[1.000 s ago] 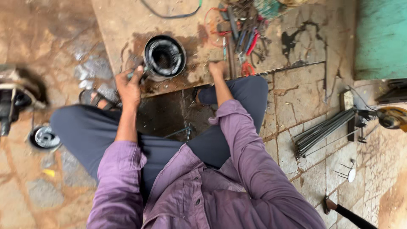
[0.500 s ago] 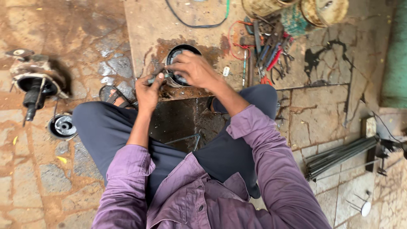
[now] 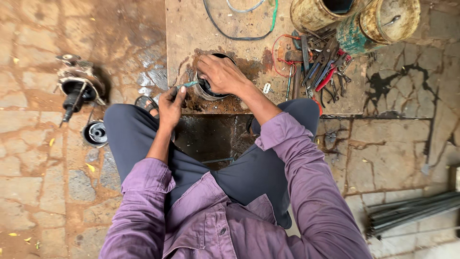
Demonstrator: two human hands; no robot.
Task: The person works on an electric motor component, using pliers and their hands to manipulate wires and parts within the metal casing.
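The person wears a purple button-up shirt with a pointed collar, small dark buttons down the front and long sleeves pushed up above the wrists, leaving the forearms bare. Dark blue-grey trousers cover both legs. The left hand [image 3: 170, 106] and right hand [image 3: 221, 74] are bare, without gloves

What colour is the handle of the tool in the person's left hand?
Teal-green, on the small tool pinched in the left hand; the head view shows it.
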